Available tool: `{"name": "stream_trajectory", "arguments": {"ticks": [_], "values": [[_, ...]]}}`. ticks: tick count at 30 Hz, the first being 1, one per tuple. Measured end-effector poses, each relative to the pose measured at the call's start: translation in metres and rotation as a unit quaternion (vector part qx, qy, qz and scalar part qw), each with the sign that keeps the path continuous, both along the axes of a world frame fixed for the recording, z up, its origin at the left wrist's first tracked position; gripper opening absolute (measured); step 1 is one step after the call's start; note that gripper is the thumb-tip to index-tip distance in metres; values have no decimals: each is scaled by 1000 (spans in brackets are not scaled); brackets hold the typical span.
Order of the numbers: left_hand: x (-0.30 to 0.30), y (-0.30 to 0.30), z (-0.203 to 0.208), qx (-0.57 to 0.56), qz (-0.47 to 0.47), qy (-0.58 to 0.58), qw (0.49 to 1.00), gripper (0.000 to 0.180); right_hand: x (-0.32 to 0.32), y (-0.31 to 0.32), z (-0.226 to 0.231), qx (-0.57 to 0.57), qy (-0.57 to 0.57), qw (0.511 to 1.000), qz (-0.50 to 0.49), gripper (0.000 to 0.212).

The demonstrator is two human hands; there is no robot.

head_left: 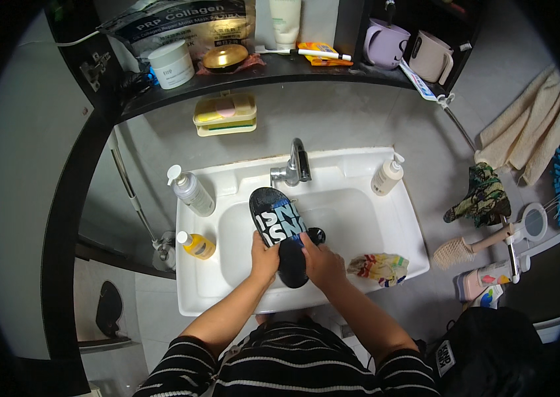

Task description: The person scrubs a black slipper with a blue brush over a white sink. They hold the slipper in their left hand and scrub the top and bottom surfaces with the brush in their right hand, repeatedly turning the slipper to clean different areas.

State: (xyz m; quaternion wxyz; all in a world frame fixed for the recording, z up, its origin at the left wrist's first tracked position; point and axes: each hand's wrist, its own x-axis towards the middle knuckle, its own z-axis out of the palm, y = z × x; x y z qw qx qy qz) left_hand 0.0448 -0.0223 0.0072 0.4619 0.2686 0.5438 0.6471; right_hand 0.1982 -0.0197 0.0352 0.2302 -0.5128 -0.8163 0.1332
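Over the white sink (pixel 227 301) I hold a black slipper (pixel 292 261) with white and blue lettering across it, its far end tilted toward the tap. My left hand (pixel 265 259) grips its left side, with the thumb on the upper face. On the other side, my right hand (pixel 323 263) is closed around the right edge. A small dark round thing (pixel 318 236) shows just beyond my right fingers; I cannot tell if it belongs to the slipper or the drain. Above the slipper's far end stands the chrome tap (pixel 298 162). Whether water runs cannot be made out.
Pump bottles (pixel 192 192) and a yellow bottle (pixel 199 245) stand on the sink's left rim, another pump bottle (pixel 388 175) at the back right. A crumpled patterned cloth (pixel 379 268) lies on the right rim. A dark shelf (pixel 280 77) with cups and jars overhangs the back.
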Motion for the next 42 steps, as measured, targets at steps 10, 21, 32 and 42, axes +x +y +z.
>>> {"name": "stream_trajectory", "arguments": {"ticks": [10, 21, 32, 42], "values": [[14, -7, -10, 40, -30, 127, 991, 48, -29, 15, -13, -9, 125, 992, -4, 13], [0, -13, 0, 24, -106, 19, 994, 54, -22, 10, -25, 5, 145, 989, 33, 24], [-66, 6, 25, 27, -74, -282, 956, 35, 0, -36, 1, -99, 53, 990, 85, 42], [-45, -1, 16, 96, -256, -388, 880, 101, -22, -21, 13, -153, 267, 947, 96, 38]]}}
